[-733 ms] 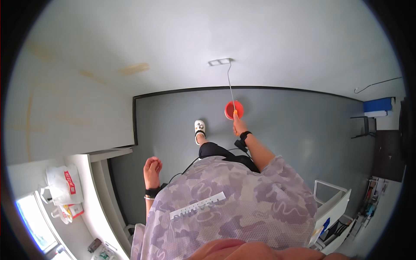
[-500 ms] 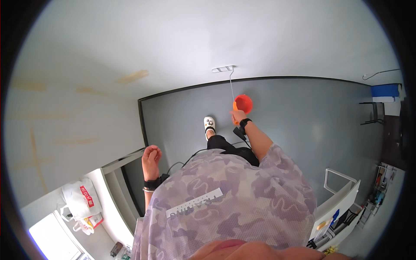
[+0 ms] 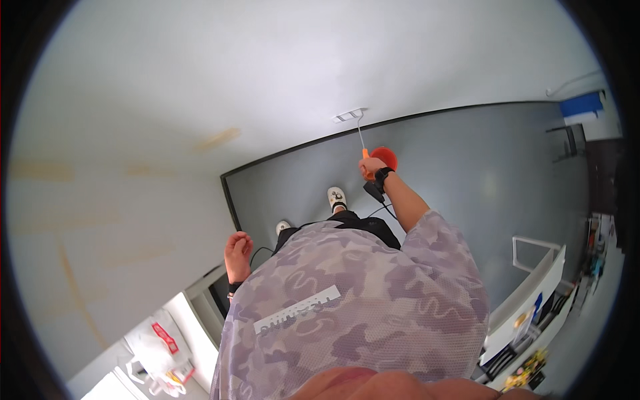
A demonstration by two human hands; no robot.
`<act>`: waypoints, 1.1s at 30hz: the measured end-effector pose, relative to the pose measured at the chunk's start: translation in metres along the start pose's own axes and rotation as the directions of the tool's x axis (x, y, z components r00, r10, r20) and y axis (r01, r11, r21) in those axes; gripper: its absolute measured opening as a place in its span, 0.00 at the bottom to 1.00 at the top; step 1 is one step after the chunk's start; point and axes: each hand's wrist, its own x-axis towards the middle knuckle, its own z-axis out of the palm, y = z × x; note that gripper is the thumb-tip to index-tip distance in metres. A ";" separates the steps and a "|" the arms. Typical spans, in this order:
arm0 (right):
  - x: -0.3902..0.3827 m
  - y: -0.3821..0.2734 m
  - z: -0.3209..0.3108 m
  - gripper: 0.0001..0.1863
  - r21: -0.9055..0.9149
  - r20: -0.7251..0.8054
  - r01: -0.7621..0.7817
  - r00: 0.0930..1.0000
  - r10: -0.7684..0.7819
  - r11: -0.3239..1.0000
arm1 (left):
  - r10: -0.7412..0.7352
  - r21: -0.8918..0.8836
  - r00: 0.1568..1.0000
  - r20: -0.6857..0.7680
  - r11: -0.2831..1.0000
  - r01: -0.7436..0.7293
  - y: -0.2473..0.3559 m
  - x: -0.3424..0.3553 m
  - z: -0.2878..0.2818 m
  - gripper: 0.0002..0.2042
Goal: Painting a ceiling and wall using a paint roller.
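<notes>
My right hand [image 3: 371, 168] is wrapped round the orange handle of a paint roller [image 3: 365, 154]. Its thin metal rod [image 3: 361, 133] reaches up to the wall and bends at the right end of a white piece with grey bands [image 3: 348, 116], low on the wall. An orange-red bucket [image 3: 387, 157] shows just beyond my right hand, which partly hides it. I cannot tell whether the two touch. Close to the left wall, my left hand [image 3: 238, 252] hangs with its fingers loosely curled in and nothing visible in them.
Pale wall [image 3: 280, 67] rises ahead and to the left, with yellowish streaks [image 3: 219, 139]. A black cable [image 3: 383, 210] runs beside my legs from a black block [image 3: 373, 192]. A white open-topped cart [image 3: 527, 313] stands at right; plastic bags [image 3: 157, 347] lie lower left.
My view has turned slightly, and a second shoe now shows. My right hand and the roller sit a little higher and further right in the picture, overlapping more of the bucket.
</notes>
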 end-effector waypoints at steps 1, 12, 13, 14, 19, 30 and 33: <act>-0.006 0.007 0.003 0.12 0.145 0.008 -0.037 0.999 0.036 0.989 | -0.019 0.033 0.999 0.033 0.999 0.018 0.011 0.005 -0.006 0.06; -0.248 -0.028 0.078 0.08 0.118 -0.104 0.227 0.971 -0.216 0.967 | 0.008 0.186 0.955 0.297 0.980 -0.066 0.064 0.088 -0.064 0.06; -0.262 -0.029 0.088 0.07 0.098 -0.103 0.265 0.961 -0.255 0.959 | -0.030 0.213 0.941 0.336 0.976 -0.044 0.064 0.094 -0.066 0.06; -0.274 -0.028 0.099 0.07 0.114 -0.113 0.264 0.961 -0.251 0.958 | -0.072 0.242 0.925 0.372 0.970 -0.022 0.064 0.099 -0.067 0.06; -0.326 -0.053 0.137 0.08 0.038 -0.181 0.376 0.914 -0.363 0.926 | -0.108 0.243 0.882 0.459 0.970 -0.007 0.070 0.113 -0.067 0.06; -0.337 -0.058 0.139 0.07 0.157 -0.087 0.340 0.940 -0.330 0.927 | -0.123 0.155 0.923 0.365 0.985 0.070 0.045 0.103 -0.093 0.06; -0.339 -0.058 0.137 0.06 0.205 -0.068 0.328 0.945 -0.320 0.922 | -0.107 0.140 0.939 0.327 0.988 0.064 0.043 0.103 -0.099 0.06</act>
